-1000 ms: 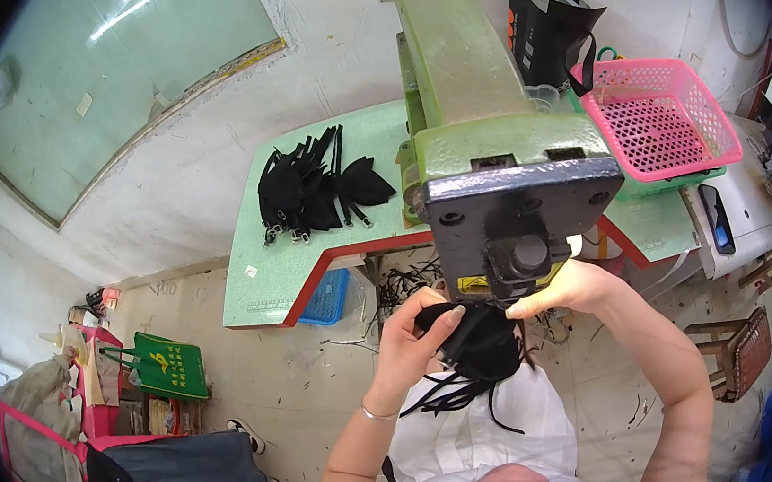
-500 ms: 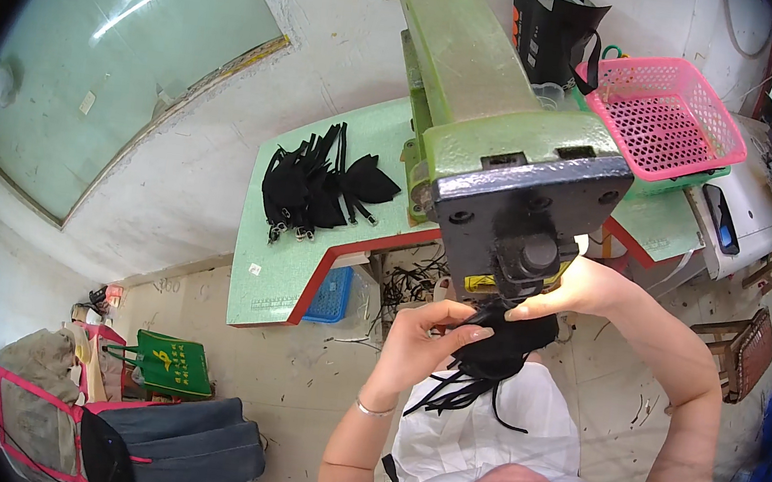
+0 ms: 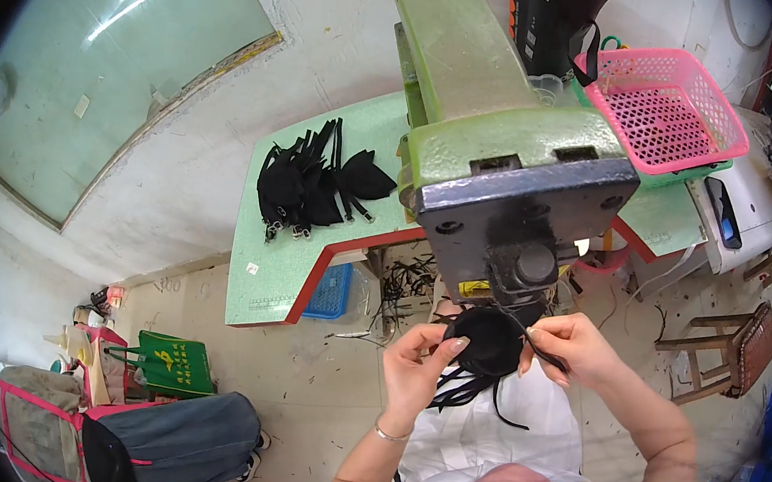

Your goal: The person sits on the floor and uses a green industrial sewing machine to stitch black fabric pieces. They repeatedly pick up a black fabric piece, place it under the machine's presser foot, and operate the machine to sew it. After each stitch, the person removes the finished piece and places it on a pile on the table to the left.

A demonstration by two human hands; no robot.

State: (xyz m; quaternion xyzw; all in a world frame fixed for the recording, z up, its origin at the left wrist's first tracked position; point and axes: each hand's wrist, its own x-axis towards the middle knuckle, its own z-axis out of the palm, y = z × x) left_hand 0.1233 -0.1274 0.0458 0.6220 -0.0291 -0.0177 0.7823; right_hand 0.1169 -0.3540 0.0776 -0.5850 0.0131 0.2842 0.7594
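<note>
A black bra (image 3: 493, 347) with moulded cups is held up in front of the machine head, its thin straps dangling over my white clothing. My left hand (image 3: 417, 364) pinches the left edge of one cup between thumb and fingers. On the other side, my right hand (image 3: 573, 350) is closed on a narrow black strap of the bra. Both hands are just below the green machine (image 3: 490, 81) with its dark front plate, which hides part of the cloth's far side. More black bras (image 3: 311, 185) lie heaped on the pale green table (image 3: 272, 276), left of the machine.
A pink basket (image 3: 663, 106) and a black bag (image 3: 548, 26) stand at the back right. Below the table is a blue crate (image 3: 330, 290) beside black scraps (image 3: 405, 281). A wooden stool (image 3: 726, 351) is at the right; a green bag (image 3: 172, 362) is at the lower left.
My right hand has come down and right from under the machine head, now drawing a strap outward. The cup has turned to face up, and my left hand has shifted slightly down.
</note>
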